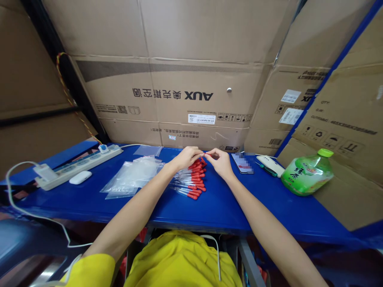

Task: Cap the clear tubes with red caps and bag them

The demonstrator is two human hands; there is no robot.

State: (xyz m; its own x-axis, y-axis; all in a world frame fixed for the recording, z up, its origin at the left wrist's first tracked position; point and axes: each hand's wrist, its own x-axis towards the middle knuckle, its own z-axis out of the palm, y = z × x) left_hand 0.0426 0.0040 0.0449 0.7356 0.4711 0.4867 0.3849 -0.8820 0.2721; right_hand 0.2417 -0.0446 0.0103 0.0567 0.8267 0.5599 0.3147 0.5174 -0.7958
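My left hand (189,157) and my right hand (220,162) meet above the far part of the blue table (221,203). Thumb and forefinger are pinched on each, fingertips almost touching. Between them shows a bit of a small red-ended dropper (206,154); my fingers cover most of it. Just below lies a pile of droppers (196,181) with clear tubes and red rubber bulbs, side by side, bulbs mostly to the right. My left forearm passes over the space between this pile and a stack of clear zip bags (131,177).
At the left are a white power strip (80,165) and a white earphone case (80,177). A phone (242,162), a pale device with a green tool (271,166) and a green drink bottle (308,173) stand or lie at the right. Cardboard (179,95) walls the back.
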